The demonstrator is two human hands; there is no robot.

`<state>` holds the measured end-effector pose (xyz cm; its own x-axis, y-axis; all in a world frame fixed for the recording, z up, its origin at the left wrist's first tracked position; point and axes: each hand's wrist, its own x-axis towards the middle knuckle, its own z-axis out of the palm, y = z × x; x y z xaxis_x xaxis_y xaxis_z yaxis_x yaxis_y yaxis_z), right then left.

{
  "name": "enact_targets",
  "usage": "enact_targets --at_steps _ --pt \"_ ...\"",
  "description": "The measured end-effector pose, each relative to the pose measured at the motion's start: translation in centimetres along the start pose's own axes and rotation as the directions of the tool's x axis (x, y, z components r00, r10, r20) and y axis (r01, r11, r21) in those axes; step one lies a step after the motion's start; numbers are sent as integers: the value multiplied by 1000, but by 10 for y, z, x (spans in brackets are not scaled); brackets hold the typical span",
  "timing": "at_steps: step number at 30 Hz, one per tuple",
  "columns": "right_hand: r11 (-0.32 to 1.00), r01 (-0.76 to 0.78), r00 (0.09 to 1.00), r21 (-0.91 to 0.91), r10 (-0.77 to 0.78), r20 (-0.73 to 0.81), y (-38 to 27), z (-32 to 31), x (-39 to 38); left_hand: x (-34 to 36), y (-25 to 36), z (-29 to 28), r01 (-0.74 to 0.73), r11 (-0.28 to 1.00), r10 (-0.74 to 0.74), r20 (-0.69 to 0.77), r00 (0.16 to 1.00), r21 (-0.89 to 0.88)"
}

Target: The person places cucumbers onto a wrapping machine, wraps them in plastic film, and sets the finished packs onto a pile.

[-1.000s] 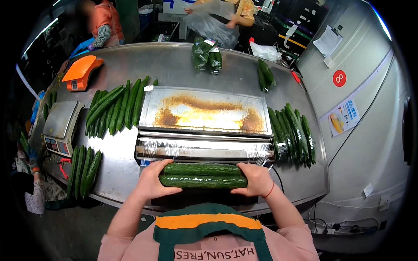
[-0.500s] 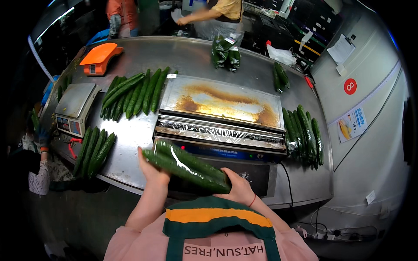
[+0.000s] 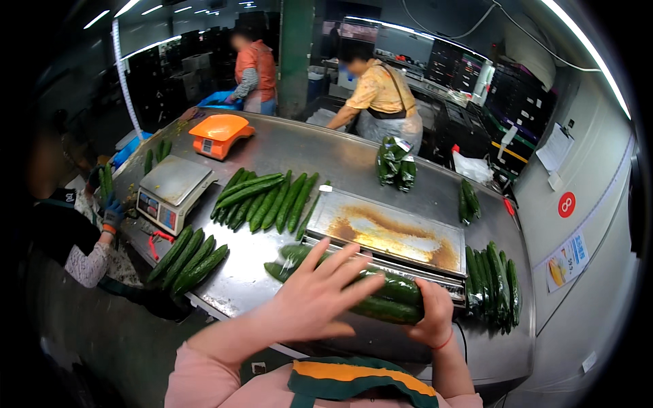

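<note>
A produce packing room, marked out by its heaps of goods and its gear.
Cucumbers are laid in rows on a broad metal tabletop, where a wrapping machine with a brown-stained plate is set among them. A grey scale and an orange scale are placed toward the left, and bagged cucumbers are grouped near the far edge. Behind, dark crates are stacked; strip lights are fixed overhead. Aprons are worn by workers around the tabletop. Whether a shop or a warehouse is served cannot be told.
</note>
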<state>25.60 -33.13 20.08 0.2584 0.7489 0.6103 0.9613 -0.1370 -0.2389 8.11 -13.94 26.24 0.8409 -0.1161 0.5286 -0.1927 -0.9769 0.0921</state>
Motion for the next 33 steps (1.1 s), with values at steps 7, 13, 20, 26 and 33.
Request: enact_targets --at_steps 7,13,20,26,33 --pt "954 155 976 258 -188 107 -26 -46 43 -23 -10 32 218 974 -212 85 974 -60" --pt "462 245 922 852 162 -353 -15 -8 34 -14 8 63 308 757 -245 186 951 -577" --pt "868 114 985 484 -36 -166 -36 48 35 -9 5 102 306 -138 -243 332 911 -942" --pt "889 157 987 430 -129 -92 -40 60 41 -25 -20 115 -107 -708 -345 209 915 -698" --pt "901 206 962 381 -116 -247 -4 27 40 -32 -31 120 206 -646 -214 434 875 -735"
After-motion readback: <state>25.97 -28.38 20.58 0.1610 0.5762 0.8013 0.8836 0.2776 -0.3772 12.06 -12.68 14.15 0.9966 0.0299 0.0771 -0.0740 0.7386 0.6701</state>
